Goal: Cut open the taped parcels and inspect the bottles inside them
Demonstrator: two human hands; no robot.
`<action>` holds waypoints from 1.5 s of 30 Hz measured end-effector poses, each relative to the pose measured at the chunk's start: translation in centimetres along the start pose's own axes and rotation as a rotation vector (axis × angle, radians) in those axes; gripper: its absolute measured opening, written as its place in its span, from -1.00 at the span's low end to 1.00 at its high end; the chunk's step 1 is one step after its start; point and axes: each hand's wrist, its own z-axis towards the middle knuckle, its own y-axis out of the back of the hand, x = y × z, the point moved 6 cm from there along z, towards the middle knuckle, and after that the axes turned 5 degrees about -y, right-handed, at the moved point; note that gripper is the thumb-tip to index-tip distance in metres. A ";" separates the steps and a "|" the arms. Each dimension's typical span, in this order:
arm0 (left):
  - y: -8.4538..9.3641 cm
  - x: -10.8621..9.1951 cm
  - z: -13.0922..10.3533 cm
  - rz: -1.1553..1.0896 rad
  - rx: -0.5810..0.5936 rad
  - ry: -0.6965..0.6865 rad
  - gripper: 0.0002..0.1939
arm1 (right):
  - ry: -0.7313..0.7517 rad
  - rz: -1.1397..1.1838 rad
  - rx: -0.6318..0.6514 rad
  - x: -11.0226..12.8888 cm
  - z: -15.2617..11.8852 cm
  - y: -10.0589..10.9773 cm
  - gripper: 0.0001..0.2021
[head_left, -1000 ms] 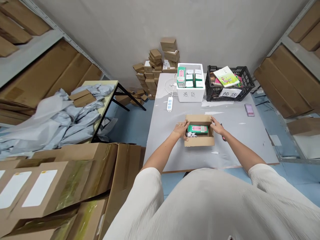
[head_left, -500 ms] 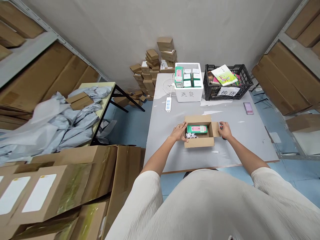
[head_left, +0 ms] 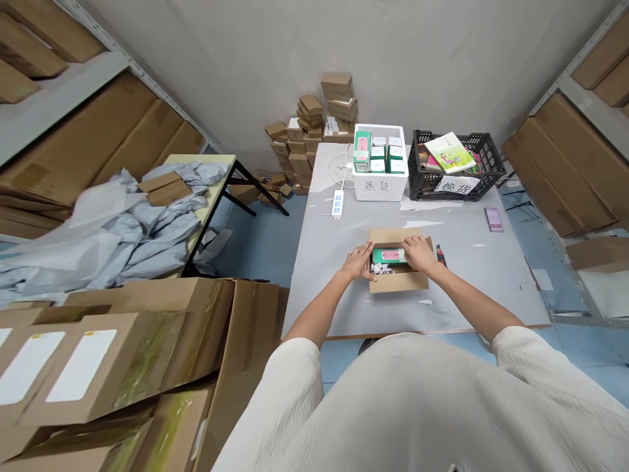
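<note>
An open cardboard box [head_left: 399,283] sits on the table in front of me, flaps spread. Inside lies a green and pink product box [head_left: 388,255], with crumpled white paper [head_left: 381,269] beside its left end. My left hand [head_left: 358,261] grips the carton's left end, thumb at the near corner. Reaching into the carton, my right hand [head_left: 419,253] has its fingers closed around the right end of the product box and covers that end. A red and black utility knife [head_left: 441,255] rests on the table just right of the carton.
On the grey table [head_left: 324,275] stand a white foam bin [head_left: 379,189] of green boxes and a black crate [head_left: 445,187] with books. A power strip [head_left: 337,204] lies left of them. Stacked cartons [head_left: 147,354] rise at my left; grey plastic bags [head_left: 122,236] cover a side table.
My right hand has left the utility knife on the table and moved left into the carton, onto the product box. My left hand keeps its place on the carton. The view has shifted slightly.
</note>
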 end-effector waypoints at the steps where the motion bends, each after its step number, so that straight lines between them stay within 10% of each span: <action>1: -0.1 0.1 0.0 -0.008 -0.003 -0.001 0.61 | 0.032 0.023 0.022 1.2 0.5 -0.2 -0.65; 17: -0.8 0.9 0.6 -0.063 -0.035 -0.024 0.68 | -0.108 0.142 0.344 5.6 4.7 -8.9 -0.55; 35: -0.8 0.8 0.5 -0.043 -0.001 0.017 0.70 | -0.072 0.014 0.369 4.7 4.6 -8.3 -0.36; 45: -0.4 0.5 0.2 -0.015 -0.020 0.030 0.67 | -0.100 0.254 0.176 1.4 2.5 -4.8 -0.35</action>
